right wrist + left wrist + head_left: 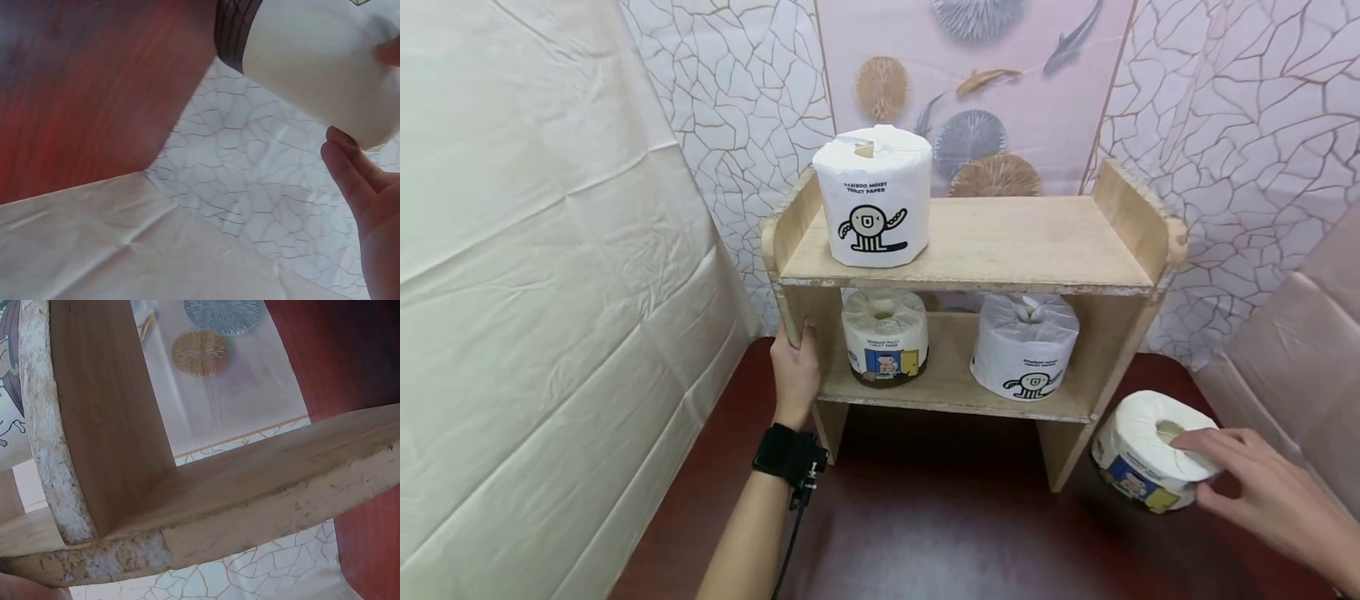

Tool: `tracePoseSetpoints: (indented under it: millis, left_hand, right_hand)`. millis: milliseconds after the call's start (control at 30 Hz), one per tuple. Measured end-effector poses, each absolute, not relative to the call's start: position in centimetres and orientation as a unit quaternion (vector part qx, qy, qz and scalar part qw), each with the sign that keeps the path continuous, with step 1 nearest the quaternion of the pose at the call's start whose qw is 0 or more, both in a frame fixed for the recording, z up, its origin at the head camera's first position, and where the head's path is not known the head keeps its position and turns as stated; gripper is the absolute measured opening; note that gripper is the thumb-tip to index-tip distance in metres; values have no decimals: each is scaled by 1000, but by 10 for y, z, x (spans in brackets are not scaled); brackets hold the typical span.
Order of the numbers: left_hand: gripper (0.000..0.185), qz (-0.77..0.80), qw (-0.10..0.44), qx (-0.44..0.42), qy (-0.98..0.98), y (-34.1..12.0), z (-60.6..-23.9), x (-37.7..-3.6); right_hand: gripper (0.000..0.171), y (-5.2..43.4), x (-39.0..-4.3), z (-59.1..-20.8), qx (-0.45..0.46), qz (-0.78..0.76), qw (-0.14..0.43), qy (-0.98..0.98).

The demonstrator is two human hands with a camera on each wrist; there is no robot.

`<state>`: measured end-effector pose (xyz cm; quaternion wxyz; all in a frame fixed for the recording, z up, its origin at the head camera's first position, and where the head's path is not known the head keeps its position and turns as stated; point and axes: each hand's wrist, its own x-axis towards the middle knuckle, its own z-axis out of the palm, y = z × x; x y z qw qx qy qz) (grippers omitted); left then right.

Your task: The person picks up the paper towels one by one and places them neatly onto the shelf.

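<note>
Four wrapped toilet paper rolls are in sight; the one my right hand [1270,492] touches is the tilted roll [1150,454] on the red tabletop [940,533], just right of the wooden shelf [992,242]; its core hole faces up and leans toward me, so its axis stands near upright but tipped; my right fingers [1206,442] lie relaxed and nearly straight across its top edge, thumb low beside the wrapper, not closed round it; my left hand [796,367] reaches forward, palm in, fingers wrapped on the shelf's left side panel, wrist strap behind it; one roll stands upright on the top board [874,196], two on the lower board [884,335] [1026,343].
</note>
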<state>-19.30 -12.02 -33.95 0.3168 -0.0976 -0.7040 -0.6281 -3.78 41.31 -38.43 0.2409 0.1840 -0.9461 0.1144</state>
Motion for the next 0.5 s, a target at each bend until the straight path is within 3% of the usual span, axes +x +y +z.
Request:
tracePoseSetpoints:
  millis: [367, 500]
  left_hand:
    - [26, -639, 316, -101, -694, -117, -341, -195]
    - [22, -635, 328, -105, -691, -118, -342, -194]
  right_hand:
    - [64, 400, -25, -341, 140, 91, 195, -966]
    - [63, 400, -26, -328, 156, 80, 204, -963]
